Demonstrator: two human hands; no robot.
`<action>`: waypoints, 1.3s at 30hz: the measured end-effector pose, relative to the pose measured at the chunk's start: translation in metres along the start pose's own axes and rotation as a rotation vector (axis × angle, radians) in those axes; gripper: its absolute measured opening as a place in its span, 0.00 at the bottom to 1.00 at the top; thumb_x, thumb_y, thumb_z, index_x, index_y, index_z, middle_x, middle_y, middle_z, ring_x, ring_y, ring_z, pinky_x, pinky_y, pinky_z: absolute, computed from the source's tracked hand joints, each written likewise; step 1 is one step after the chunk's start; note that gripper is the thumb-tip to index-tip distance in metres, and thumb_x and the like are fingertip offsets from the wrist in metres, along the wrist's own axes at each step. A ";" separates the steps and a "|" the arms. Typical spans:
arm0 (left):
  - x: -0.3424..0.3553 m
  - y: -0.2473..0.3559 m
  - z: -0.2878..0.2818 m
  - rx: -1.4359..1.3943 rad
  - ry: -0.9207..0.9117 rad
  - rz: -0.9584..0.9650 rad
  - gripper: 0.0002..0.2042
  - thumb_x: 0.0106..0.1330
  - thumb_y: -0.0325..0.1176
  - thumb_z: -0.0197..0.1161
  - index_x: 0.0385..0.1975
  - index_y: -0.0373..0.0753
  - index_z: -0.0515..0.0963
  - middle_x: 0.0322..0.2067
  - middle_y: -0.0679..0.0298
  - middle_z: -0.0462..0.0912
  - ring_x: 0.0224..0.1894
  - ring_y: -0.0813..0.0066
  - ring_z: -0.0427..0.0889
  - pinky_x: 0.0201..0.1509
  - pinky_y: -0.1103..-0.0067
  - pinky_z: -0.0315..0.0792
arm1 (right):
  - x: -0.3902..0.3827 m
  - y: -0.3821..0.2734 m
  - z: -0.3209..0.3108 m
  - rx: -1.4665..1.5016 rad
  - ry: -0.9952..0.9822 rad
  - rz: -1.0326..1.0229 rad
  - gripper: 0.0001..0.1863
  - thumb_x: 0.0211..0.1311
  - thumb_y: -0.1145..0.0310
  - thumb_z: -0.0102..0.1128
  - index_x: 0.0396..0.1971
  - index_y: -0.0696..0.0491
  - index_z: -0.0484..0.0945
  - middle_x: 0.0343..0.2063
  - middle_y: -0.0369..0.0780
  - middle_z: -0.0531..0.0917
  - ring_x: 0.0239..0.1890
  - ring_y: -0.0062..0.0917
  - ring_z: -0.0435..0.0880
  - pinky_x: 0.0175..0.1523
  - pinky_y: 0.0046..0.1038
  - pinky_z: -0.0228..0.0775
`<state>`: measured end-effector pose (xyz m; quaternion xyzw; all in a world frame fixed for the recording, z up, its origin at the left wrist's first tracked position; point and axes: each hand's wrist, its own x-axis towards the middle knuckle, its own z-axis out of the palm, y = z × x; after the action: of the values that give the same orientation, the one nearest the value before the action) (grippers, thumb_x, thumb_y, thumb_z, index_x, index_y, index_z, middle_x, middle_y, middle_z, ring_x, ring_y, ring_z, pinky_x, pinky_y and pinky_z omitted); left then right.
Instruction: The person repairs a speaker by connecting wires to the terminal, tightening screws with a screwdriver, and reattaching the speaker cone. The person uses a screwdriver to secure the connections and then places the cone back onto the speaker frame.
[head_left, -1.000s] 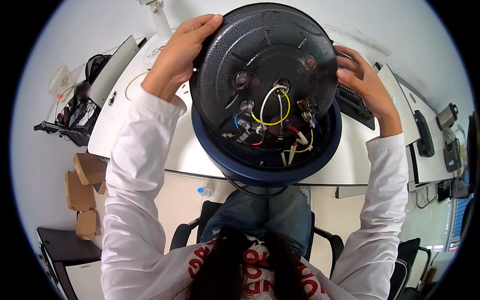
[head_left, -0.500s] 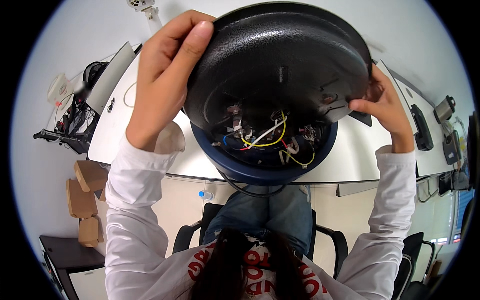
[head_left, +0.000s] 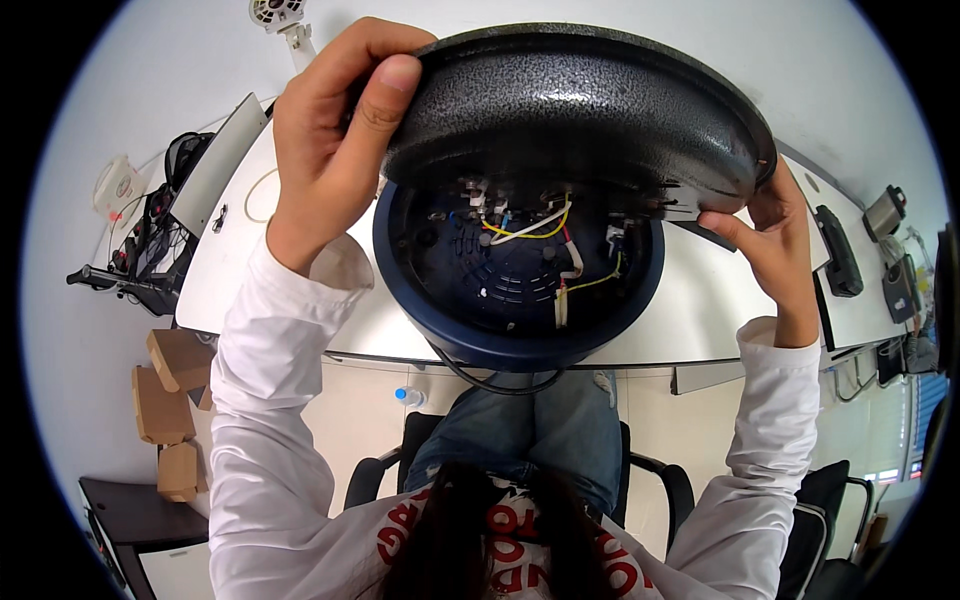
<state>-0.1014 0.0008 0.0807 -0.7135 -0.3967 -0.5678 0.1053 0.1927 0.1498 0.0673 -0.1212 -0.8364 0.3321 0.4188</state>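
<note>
A black speckled metal pan (head_left: 580, 95) is raised and tilted above a dark navy round appliance base (head_left: 515, 340). My left hand (head_left: 345, 130) grips the pan's left rim, thumb over the outer face. My right hand (head_left: 765, 235) is closed on its right edge, with the thumb low. Yellow, white, red and blue wires (head_left: 530, 230) show inside the base, among metal fittings and plastic parts under the pan; where they join the pan is hidden. A black cable (head_left: 500, 385) loops below the base at the desk's front edge.
The base stands on a white desk (head_left: 225, 290). At left are a monitor (head_left: 215, 170) and tangled cables. A small fan (head_left: 275, 15) is behind. Cardboard boxes (head_left: 165, 400) and a bottle (head_left: 408, 395) are on the floor. A steel kettle (head_left: 885, 210) stands right, beside a black device (head_left: 840, 250).
The pan has tipped so that its curved side faces me and its wired face is hidden, exposing more of the base. My right hand has moved right and down.
</note>
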 end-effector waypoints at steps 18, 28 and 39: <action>-0.017 0.008 -0.009 -0.134 -0.026 -0.007 0.17 0.64 0.43 0.54 0.27 0.32 0.69 0.25 0.64 0.71 0.32 0.79 0.69 0.36 0.85 0.62 | 0.007 -0.001 0.010 -0.027 -0.072 -0.100 0.23 0.38 0.79 0.67 0.40 0.56 0.73 0.34 0.34 0.74 0.39 0.19 0.72 0.49 0.21 0.62; 0.002 0.041 -0.012 0.266 -0.288 0.184 0.23 0.30 0.44 0.77 0.12 0.37 0.69 0.12 0.64 0.69 0.16 0.72 0.73 0.37 0.73 0.74 | 0.013 -0.013 0.015 -0.131 -0.213 -0.187 0.24 0.36 0.84 0.66 0.39 0.56 0.74 0.34 0.36 0.76 0.37 0.23 0.75 0.47 0.22 0.66; -0.006 0.040 -0.020 0.437 -0.129 0.227 0.19 0.34 0.39 0.74 0.16 0.30 0.74 0.11 0.61 0.71 0.15 0.72 0.74 0.38 0.73 0.77 | 0.017 0.003 0.027 -0.196 -0.012 -0.042 0.18 0.44 0.75 0.66 0.39 0.53 0.73 0.32 0.39 0.80 0.36 0.27 0.79 0.43 0.25 0.69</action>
<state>-0.0885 -0.0405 0.0937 -0.7487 -0.4331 -0.4064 0.2946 0.1610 0.1477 0.0646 -0.1421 -0.8698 0.2404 0.4068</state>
